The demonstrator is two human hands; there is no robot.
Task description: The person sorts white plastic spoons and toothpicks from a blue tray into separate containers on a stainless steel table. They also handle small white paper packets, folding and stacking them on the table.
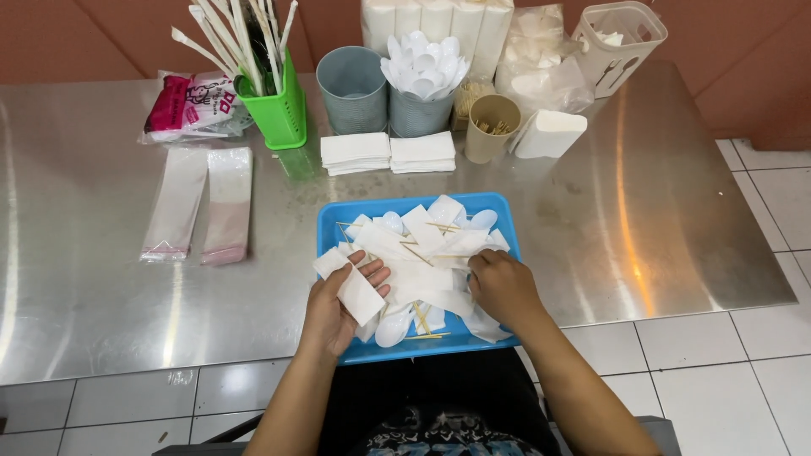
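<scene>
Holding white napkin [351, 287] over blue tray [331, 221]

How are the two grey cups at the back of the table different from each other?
The left grey cup looks empty, while the right grey cup is stuffed with white plastic spoons that stick out above its rim. The left grey cup also looks taller and wider than the right grey cup. Both are grey, ribbed and upright, side by side behind two stacks of folded white napkins.
</scene>
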